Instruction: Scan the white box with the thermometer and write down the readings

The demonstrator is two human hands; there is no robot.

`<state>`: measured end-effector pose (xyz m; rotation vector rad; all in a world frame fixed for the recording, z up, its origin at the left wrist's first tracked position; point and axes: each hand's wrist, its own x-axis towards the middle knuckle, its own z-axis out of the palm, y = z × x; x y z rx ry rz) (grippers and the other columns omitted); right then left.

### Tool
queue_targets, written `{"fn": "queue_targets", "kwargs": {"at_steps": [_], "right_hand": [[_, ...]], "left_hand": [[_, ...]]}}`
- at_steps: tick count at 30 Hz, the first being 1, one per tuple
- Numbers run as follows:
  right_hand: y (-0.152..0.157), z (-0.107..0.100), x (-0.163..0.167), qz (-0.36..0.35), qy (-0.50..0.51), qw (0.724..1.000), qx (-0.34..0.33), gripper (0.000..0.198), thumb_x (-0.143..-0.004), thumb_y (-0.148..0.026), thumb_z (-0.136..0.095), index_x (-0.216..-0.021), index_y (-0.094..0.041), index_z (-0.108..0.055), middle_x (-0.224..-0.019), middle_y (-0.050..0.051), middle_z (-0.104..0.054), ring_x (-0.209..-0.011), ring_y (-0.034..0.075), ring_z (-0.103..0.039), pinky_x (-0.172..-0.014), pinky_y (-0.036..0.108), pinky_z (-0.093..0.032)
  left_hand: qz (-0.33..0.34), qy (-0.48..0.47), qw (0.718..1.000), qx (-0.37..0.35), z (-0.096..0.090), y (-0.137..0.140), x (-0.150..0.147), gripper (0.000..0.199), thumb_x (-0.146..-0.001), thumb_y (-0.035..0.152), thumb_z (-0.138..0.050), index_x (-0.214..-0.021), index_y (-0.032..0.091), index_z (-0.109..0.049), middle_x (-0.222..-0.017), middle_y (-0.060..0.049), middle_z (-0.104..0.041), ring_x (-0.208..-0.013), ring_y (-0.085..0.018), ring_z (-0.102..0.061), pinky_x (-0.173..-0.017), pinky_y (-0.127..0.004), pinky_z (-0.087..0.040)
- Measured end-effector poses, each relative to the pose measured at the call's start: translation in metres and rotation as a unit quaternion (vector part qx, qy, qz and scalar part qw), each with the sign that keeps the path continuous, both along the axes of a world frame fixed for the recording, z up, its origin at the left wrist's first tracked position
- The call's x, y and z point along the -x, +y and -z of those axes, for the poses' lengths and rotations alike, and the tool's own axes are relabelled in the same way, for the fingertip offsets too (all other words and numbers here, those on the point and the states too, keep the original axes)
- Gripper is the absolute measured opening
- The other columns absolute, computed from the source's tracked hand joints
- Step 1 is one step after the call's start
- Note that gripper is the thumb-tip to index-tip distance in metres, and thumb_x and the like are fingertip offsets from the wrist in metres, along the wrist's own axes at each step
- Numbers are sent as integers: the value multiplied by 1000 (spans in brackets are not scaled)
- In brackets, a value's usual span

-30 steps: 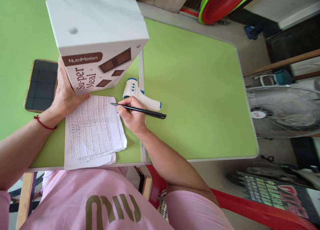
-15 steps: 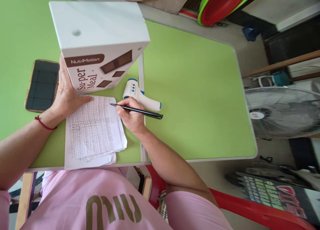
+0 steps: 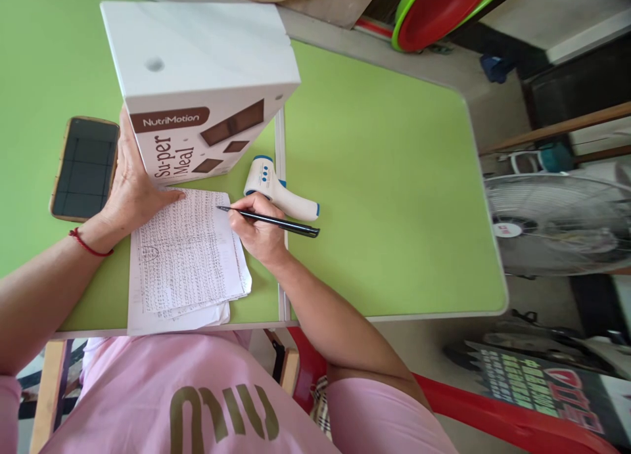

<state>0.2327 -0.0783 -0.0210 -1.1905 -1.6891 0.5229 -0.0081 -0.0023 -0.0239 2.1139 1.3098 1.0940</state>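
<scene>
My right hand [image 3: 259, 230] pinches a black pen [image 3: 279, 221], its tip over the upper right of the handwritten sheets [image 3: 190, 257]. Dense rows of small writing cover the top sheet. My left hand [image 3: 133, 191], a red string on its wrist, lies with its thumb stretched onto the top edge of the paper. Its fingers reach along the left side of a white NutriMotion box [image 3: 202, 53] and are partly hidden by it. Beyond my right hand, a white and blue infrared thermometer [image 3: 279, 188] lies on the table, partly covered by my fingers.
A phone with a dark screen [image 3: 85, 168] lies left of my left hand on the green table [image 3: 394, 178]. A metal-edged seam crosses the tabletop. Off the right end stands a fan [image 3: 557, 224]; red and green basins [image 3: 438, 14] are at the back. A red chair [image 3: 493, 408] is below right.
The view has shifted very slightly. The pen's back end has tilted a little lower; both hands otherwise keep their places.
</scene>
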Motion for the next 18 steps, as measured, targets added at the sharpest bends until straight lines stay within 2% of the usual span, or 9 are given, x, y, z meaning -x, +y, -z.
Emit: {"fn": "queue_targets", "kwargs": {"at_steps": [5, 10, 18], "right_hand": [[0, 1, 0, -4, -1, 1000, -10, 9, -82, -20, -57, -74, -20, -56, -60, -5, -56, -50, 7, -47, -49, 21, -40], [1, 1, 0, 12, 21, 1000, -7, 9, -82, -21, -58, -73, -20, -55, -58, -6, -53, -48, 7, -45, -48, 21, -39], [3, 1, 0, 20, -9, 1000, -10, 10, -81, -23, -57, -71, -20, -55, -58, -5, -54, -49, 7, -46, -50, 22, -41]], "left_hand": [[-37, 39, 998, 37, -8, -5, -4, 95, -56, 31, -88, -134, 18, -36, -142, -14, -32, -141, -43, -25, -123, -63, -17], [-38, 39, 998, 39, -12, -7, -5, 92, -55, 30, -87, -132, 20, -37, -142, -13, -33, -141, -43, -25, -123, -65, -17], [-28, 26, 999, 36, -12, -6, -5, 92, -55, 26, -87, -133, 22, -37, -144, -12, -33, -143, -44, -21, -122, -67, -16]]}}
